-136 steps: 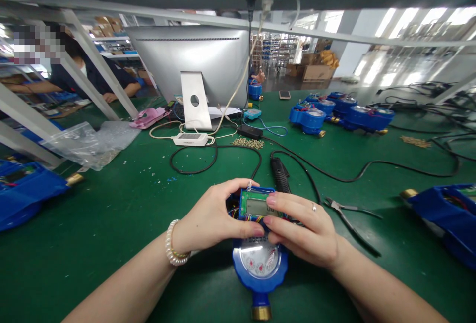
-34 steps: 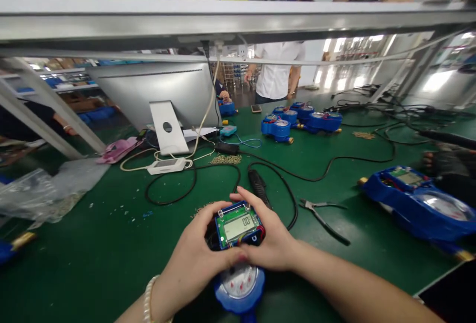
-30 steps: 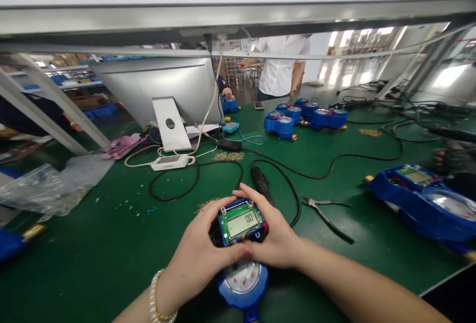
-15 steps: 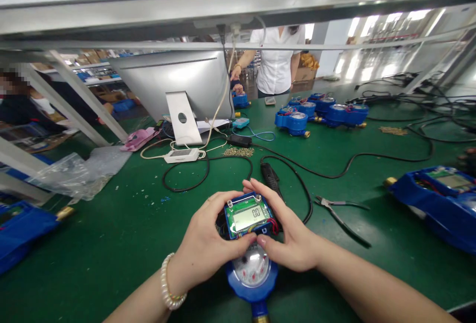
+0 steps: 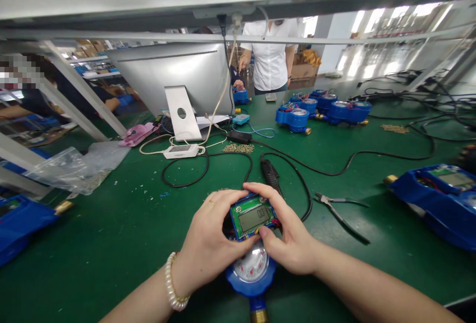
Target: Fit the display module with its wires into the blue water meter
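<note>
A blue water meter [image 5: 250, 283] with a round dial and a brass end lies on the green bench in front of me. At its far end is a green circuit board with a small display [image 5: 254, 220] reading 0.0. Wrapped around the left side of this display end is my left hand [image 5: 213, 229], with a beaded bracelet on the wrist. My right hand [image 5: 288, 234] grips the right side, its thumb by the red and yellow wires at the board's lower edge. Both thumbs lie near the dial. Part of the housing is hidden under my fingers.
Cutting pliers [image 5: 340, 209] lie to the right, a black corded screwdriver [image 5: 270, 177] just beyond my hands. Small screws [image 5: 238, 148] are piled near the monitor [image 5: 178, 80]. More blue meters [image 5: 439, 204] stand at both sides and farther back. A person [image 5: 269, 60] stands across the bench.
The display end of the water meter has tilted and shifted slightly right in my hands. Its screen looks darker, and my right thumb has moved up to the board's lower edge.
</note>
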Motion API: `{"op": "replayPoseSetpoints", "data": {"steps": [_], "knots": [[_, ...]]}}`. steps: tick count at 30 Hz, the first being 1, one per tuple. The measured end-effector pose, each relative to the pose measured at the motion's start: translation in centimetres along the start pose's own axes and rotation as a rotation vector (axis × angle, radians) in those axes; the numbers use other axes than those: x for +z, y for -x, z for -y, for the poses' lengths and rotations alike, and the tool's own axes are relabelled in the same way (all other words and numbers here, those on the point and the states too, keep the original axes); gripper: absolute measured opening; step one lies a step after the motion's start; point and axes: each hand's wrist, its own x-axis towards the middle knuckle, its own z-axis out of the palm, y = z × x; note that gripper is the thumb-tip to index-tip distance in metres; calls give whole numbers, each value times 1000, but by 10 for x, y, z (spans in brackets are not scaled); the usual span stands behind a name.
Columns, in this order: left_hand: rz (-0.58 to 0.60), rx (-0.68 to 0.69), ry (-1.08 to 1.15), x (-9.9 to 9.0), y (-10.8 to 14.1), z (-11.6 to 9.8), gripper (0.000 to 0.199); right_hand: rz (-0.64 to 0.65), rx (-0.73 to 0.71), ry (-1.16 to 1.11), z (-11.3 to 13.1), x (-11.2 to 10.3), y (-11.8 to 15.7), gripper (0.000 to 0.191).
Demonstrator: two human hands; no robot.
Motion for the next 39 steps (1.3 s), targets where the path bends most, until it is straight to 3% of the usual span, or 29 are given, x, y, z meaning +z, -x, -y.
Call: {"op": "replayPoseSetpoints", "data": {"steps": [3,9,16,20,24,30,39], "knots": [[4,-40,27,-3,-1,3,54,-23,-64,36,-4,0,1,61],[4,-132,59,-8,-4,9,54,-73,-185,119,-8,-6,0,23],[46,-184,102,-7,-3,9,54,-62,-226,129,-8,-5,0,22],[47,-222,142,-10,-5,15,54,-171,-173,6,-12,-10,-2,35],[17,-233,132,-14,-6,25,54,-256,-165,-60,-12,-19,-8,4],[-57,-69,-47,-17,-5,31,55,-86,-80,-30,-8,-22,-12,8],[-166,202,-116,-19,-6,28,58,28,88,-124,-6,-30,-17,13]]}}
